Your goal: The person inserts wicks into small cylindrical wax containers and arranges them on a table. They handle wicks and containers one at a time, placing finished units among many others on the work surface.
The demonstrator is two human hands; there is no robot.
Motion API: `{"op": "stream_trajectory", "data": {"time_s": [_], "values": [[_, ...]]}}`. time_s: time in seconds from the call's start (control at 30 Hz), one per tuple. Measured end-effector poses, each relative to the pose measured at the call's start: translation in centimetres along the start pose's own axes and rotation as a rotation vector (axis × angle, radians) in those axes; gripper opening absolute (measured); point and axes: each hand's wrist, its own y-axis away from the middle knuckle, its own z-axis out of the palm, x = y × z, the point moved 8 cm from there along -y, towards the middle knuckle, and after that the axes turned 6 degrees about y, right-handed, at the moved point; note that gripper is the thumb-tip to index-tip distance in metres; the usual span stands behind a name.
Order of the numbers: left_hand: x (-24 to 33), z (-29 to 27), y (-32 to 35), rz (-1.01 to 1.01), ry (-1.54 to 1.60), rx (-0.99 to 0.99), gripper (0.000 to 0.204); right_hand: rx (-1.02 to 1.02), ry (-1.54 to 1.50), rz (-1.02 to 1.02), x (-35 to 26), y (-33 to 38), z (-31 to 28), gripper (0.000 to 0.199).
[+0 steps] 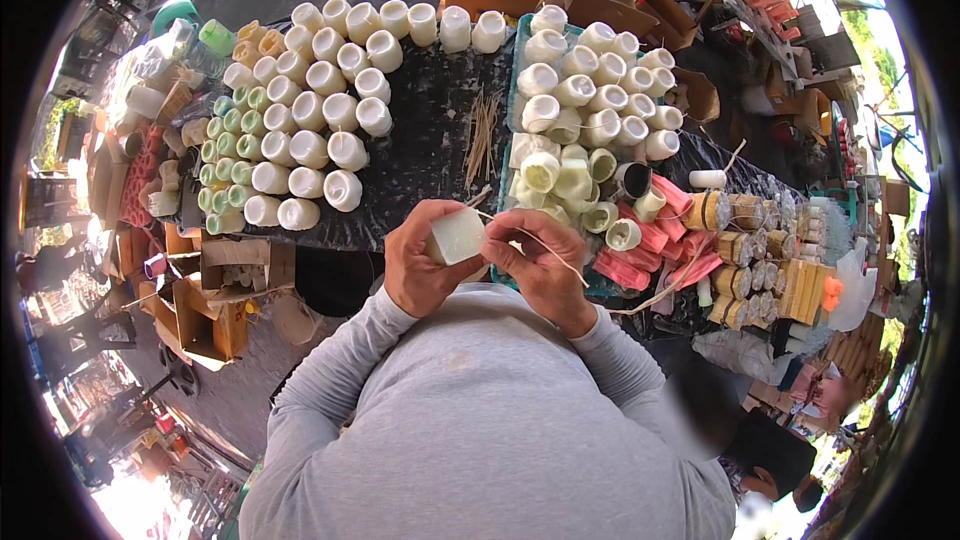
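Note:
My left hand [420, 255] is wrapped round a pale, whitish wax candle [458, 236], holding it in front of my chest. Close beside it, the fingers of my right hand [540, 258] pinch a thin cream wick [562, 262] at the candle's edge. One end of that wick trails down past the right hand. Whether the wick runs into the candle is hidden by the fingertips. Beyond my hands, a bundle of thin sticks [482, 140] lies on the black table cover [425, 130].
Rows of white candles [325, 78] fill the table's left, beside small green ones [232, 145]. At right, a teal tray [522, 50] holds more white pieces. Pink pieces [640, 258] and yellowish bundles [733, 280] lie nearer. Cardboard boxes [215, 320] stand lower left.

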Motion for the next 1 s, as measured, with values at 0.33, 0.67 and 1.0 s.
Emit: {"op": "stream_trajectory", "data": {"time_s": [0.33,0.67,1.0], "values": [[6.5,-1.1,0.7,0.302,0.041,0.032,0.047,-0.043,0.154,-0.264,-8.1,0.1,0.1,0.019],[7.3,-0.7,0.3,0.229,0.039,0.075,0.046,-0.054,0.474,-0.334,-11.0,1.2,0.9,0.014],[7.5,-0.2,0.8,0.332,-0.198,0.085,0.051,0.066,0.619,-0.426,-11.2,2.1,1.3,0.020]]}}
